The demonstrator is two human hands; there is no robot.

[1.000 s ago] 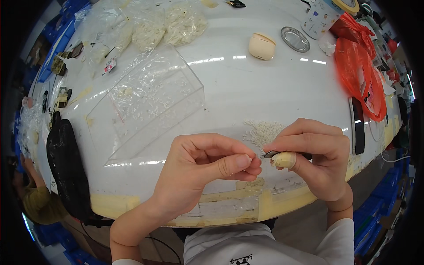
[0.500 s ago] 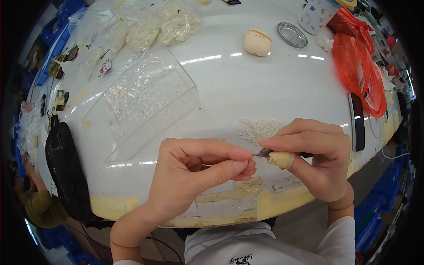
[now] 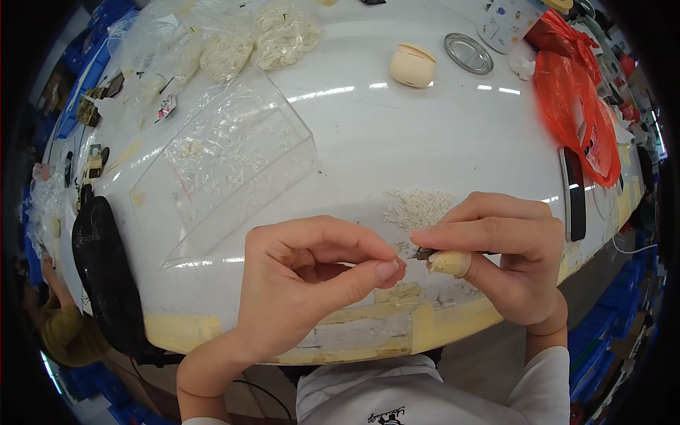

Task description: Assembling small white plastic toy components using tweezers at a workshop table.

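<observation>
My left hand [image 3: 306, 280] has thumb and forefinger pinched together above the table's near edge. Whatever sits between those fingertips is too small to make out. Across from it, my right hand [image 3: 506, 244] grips a small dark pointed metal tool [image 3: 423, 253], its thin tip facing the left fingertips across a short gap. Most of the tool is hidden by the fingers. Yellowish tape [image 3: 448, 263] wraps the right thumb. Just beyond both hands lies a loose pile of tiny white pieces [image 3: 416, 208] on the white table [image 3: 375, 152].
A clear plastic tray [image 3: 265, 185] with scattered white bits lies left. Behind it are clear bags of pale pieces [image 3: 287, 39]. A black pouch [image 3: 106, 276] is far left. Rightward are a phone [image 3: 572, 195], a red plastic bag [image 3: 574, 113], a metal lid [image 3: 468, 54] and a cream container [image 3: 413, 66].
My left fingertips have drawn slightly left, away from the tool's tip, opening a small gap. The right hand has barely moved and keeps its hold on the tool.
</observation>
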